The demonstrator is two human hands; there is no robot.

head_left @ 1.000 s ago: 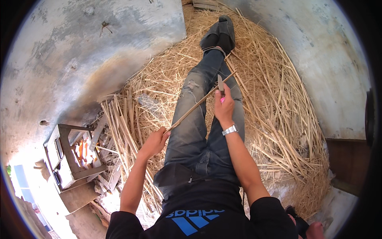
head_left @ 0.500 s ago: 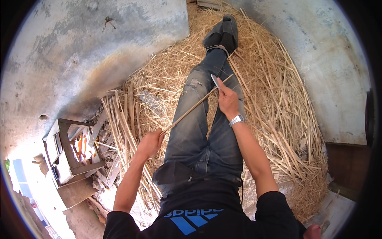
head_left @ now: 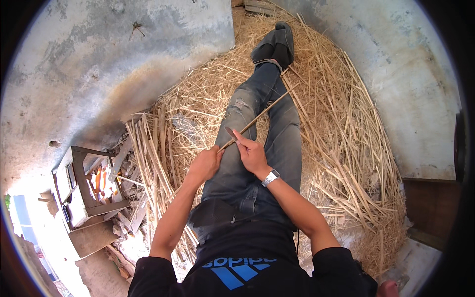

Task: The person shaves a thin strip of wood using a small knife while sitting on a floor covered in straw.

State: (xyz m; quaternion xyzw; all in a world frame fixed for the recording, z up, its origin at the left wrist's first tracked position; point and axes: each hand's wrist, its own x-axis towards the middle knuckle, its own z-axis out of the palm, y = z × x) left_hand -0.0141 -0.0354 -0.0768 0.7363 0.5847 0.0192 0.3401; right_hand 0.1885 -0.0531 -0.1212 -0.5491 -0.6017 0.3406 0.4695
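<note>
A long thin bamboo strip [head_left: 269,106] slants across my outstretched legs, its far tip up and to the right. My left hand [head_left: 205,164] is closed round its near end, above my left thigh. Close beside it, my right hand [head_left: 252,156] grips a small knife; the short flat blade [head_left: 230,132] shows past the thumb, and the handle is hidden in the palm. The blade lies at the strip, a little beyond my left fingers. Whether it cuts into the strip, I cannot tell.
Thin shavings [head_left: 208,84] cover the floor round my legs. Longer strips lie in a bundle [head_left: 148,143] at the left and in a heap [head_left: 356,183] at the right. A wooden frame [head_left: 91,185] stands far left. Grey walls [head_left: 123,54] rise on both sides.
My right hand has drawn the knife down along the strip toward my left hand. The left hand has moved slightly up and right with the strip's near end.
</note>
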